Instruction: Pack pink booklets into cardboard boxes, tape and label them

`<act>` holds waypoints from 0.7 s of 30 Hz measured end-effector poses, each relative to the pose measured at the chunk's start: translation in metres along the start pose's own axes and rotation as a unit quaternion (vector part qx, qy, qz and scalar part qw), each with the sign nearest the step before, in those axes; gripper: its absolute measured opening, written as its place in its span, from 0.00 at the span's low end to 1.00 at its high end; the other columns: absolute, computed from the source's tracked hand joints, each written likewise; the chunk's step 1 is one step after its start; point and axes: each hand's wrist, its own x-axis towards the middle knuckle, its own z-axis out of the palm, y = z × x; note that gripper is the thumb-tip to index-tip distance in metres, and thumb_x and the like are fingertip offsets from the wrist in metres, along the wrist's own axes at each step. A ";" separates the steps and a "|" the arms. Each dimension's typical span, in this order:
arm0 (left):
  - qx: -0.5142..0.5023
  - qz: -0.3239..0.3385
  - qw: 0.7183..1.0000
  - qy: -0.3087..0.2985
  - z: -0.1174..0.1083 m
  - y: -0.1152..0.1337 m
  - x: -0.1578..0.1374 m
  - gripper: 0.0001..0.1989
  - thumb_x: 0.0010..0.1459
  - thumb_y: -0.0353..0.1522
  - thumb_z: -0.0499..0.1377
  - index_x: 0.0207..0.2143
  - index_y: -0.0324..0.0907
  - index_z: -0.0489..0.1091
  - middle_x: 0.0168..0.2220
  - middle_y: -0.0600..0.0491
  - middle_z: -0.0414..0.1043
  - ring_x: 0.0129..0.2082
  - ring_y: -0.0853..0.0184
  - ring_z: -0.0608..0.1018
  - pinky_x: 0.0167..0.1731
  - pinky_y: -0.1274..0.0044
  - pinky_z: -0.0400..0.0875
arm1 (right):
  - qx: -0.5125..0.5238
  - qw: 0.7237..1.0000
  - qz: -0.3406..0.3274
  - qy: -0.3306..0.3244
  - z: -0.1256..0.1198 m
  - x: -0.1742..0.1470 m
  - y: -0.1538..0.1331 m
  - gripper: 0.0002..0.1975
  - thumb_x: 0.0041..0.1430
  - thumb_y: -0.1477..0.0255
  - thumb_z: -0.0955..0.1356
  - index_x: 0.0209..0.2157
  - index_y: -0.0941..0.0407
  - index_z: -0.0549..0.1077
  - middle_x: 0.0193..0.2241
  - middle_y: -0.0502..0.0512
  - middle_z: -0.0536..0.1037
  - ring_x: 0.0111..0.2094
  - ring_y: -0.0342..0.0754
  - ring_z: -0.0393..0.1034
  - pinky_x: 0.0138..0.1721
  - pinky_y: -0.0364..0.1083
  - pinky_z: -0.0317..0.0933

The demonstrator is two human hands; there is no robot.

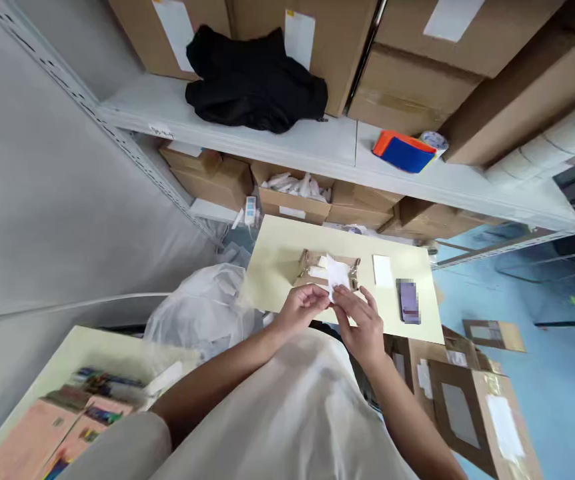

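Note:
My left hand (pixel 305 307) and my right hand (pixel 359 319) meet over the near edge of a pale yellow table (pixel 277 253). Between their fingertips they pinch a small white paper sheet (pixel 337 272), which looks like a label. Behind it on the table lies a brown cardboard box (pixel 308 261) with shiny clear tape at both ends and white patches on top. The paper covers part of this box. To the right are a flat white card or pad of paper (pixel 382 271) and a phone (pixel 408 301) with its screen up.
A metal shelf (pixel 337 143) with cardboard boxes runs across the back. It holds a black garment (pixel 257 80) and an orange-and-blue item (pixel 403 151). A clear plastic bag (pixel 197 310) bulges at the table's left. Taped cartons (pixel 462 407) stand on the floor at right.

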 end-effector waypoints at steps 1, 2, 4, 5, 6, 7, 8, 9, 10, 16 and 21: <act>0.013 0.013 1.000 -0.006 -0.001 0.000 0.000 0.16 0.49 0.43 0.64 0.28 0.38 0.71 0.27 0.53 0.73 0.30 0.70 0.75 0.36 0.77 0.70 | 0.024 0.999 0.025 -0.003 -0.001 0.001 -0.002 0.11 0.58 0.75 0.68 0.44 0.53 0.74 0.44 0.57 0.79 0.46 0.53 0.73 0.54 0.57 0.59; 0.026 0.026 0.999 -0.011 -0.002 -0.001 0.000 0.16 0.49 0.43 0.64 0.27 0.38 0.71 0.27 0.53 0.73 0.29 0.70 0.75 0.35 0.77 0.70 | 0.045 0.998 0.049 -0.006 -0.001 0.002 -0.003 0.10 0.58 0.73 0.68 0.42 0.53 0.74 0.42 0.57 0.79 0.44 0.52 0.74 0.50 0.55 0.63; 0.048 0.048 0.997 -0.021 -0.005 -0.001 -0.001 0.15 0.51 0.42 0.63 0.26 0.38 0.71 0.26 0.53 0.72 0.29 0.70 0.74 0.34 0.78 0.69 | 0.083 0.992 0.091 -0.016 -0.003 0.004 -0.006 0.08 0.57 0.71 0.69 0.40 0.52 0.75 0.38 0.55 0.80 0.41 0.51 0.75 0.44 0.51 0.68; 0.058 0.060 0.996 -0.026 -0.006 0.000 -0.001 0.15 0.52 0.42 0.63 0.26 0.38 0.72 0.26 0.53 0.72 0.29 0.70 0.74 0.34 0.78 0.69 | 0.103 0.988 0.113 -0.022 -0.003 0.004 -0.008 0.07 0.57 0.70 0.69 0.39 0.52 0.76 0.36 0.54 0.80 0.39 0.49 0.75 0.41 0.49 0.69; 0.067 0.069 0.995 -0.030 -0.007 0.000 -0.003 0.14 0.53 0.42 0.62 0.26 0.39 0.72 0.26 0.53 0.72 0.29 0.70 0.74 0.33 0.78 0.69 | 0.118 0.984 0.131 -0.029 -0.003 0.005 -0.010 0.07 0.58 0.70 0.69 0.39 0.52 0.76 0.36 0.54 0.80 0.38 0.49 0.76 0.40 0.48 0.69; 0.076 0.074 0.994 -0.033 -0.008 0.000 -0.004 0.14 0.54 0.41 0.61 0.26 0.39 0.72 0.27 0.53 0.72 0.29 0.70 0.74 0.32 0.78 0.69 | 0.127 0.981 0.143 -0.037 -0.004 0.005 -0.011 0.06 0.58 0.70 0.69 0.38 0.51 0.76 0.36 0.53 0.81 0.38 0.49 0.76 0.40 0.48 0.70; 0.085 0.077 0.993 -0.037 -0.010 0.001 -0.006 0.13 0.55 0.40 0.60 0.26 0.39 0.73 0.27 0.52 0.72 0.28 0.70 0.74 0.32 0.79 0.69 | 0.133 0.978 0.151 -0.045 -0.004 0.006 -0.013 0.06 0.58 0.70 0.68 0.38 0.51 0.77 0.36 0.53 0.81 0.38 0.49 0.76 0.40 0.48 0.70; 0.094 0.079 0.992 -0.040 -0.011 0.001 -0.008 0.13 0.55 0.40 0.60 0.27 0.39 0.73 0.27 0.52 0.72 0.28 0.70 0.74 0.31 0.79 0.69 | 0.138 0.976 0.157 -0.054 -0.004 0.006 -0.014 0.06 0.58 0.69 0.68 0.38 0.51 0.77 0.36 0.53 0.81 0.38 0.49 0.76 0.40 0.48 0.70; 0.102 0.082 0.991 -0.042 -0.012 0.002 -0.009 0.13 0.56 0.39 0.59 0.27 0.39 0.73 0.27 0.52 0.73 0.28 0.70 0.74 0.31 0.79 0.68 | 0.140 0.975 0.162 -0.063 -0.004 0.006 -0.015 0.07 0.59 0.69 0.68 0.38 0.50 0.77 0.36 0.52 0.81 0.38 0.49 0.76 0.41 0.48 0.70; 0.182 0.122 0.975 -0.026 -0.018 0.001 -0.015 0.12 0.58 0.38 0.58 0.28 0.39 0.74 0.27 0.51 0.74 0.29 0.69 0.75 0.32 0.78 0.69 | 0.142 0.971 0.171 -0.088 -0.004 0.005 -0.019 0.08 0.61 0.69 0.66 0.39 0.50 0.77 0.37 0.52 0.81 0.39 0.49 0.75 0.42 0.48 0.69; 0.249 0.168 0.953 -0.033 -0.017 0.006 -0.016 0.10 0.60 0.35 0.56 0.30 0.40 0.73 0.29 0.51 0.74 0.30 0.69 0.75 0.34 0.78 0.68 | 0.130 0.975 0.161 -0.086 -0.005 0.005 -0.020 0.08 0.60 0.71 0.66 0.40 0.51 0.76 0.37 0.52 0.80 0.40 0.47 0.75 0.42 0.47 0.69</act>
